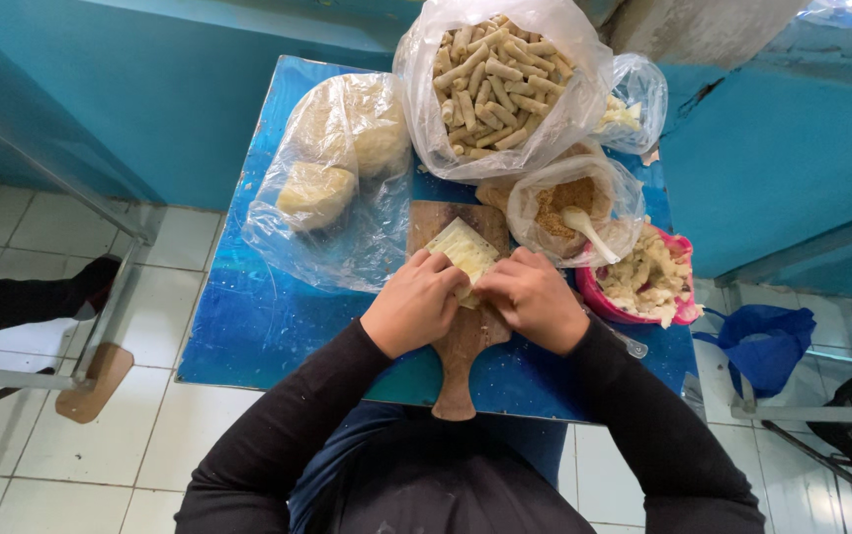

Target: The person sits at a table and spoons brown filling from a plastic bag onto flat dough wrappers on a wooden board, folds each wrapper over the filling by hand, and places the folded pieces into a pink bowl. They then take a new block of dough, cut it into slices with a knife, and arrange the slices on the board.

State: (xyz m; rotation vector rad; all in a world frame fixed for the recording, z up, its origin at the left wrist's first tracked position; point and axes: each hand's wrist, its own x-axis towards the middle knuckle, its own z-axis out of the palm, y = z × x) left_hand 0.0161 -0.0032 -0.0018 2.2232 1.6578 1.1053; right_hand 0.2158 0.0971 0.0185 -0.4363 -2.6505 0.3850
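Both hands, left hand [414,305] and right hand [533,300], curl closed on the pale wrapper sheet's [463,249] near edge, sheet lying away along the cutting board [468,331].

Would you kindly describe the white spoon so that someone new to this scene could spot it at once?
Start at the blue table and find the wooden board where both hands work. Just right of the board's far end sits a small clear bag of brown crumbs. The white spoon stands in those crumbs, the only utensil in any bag.
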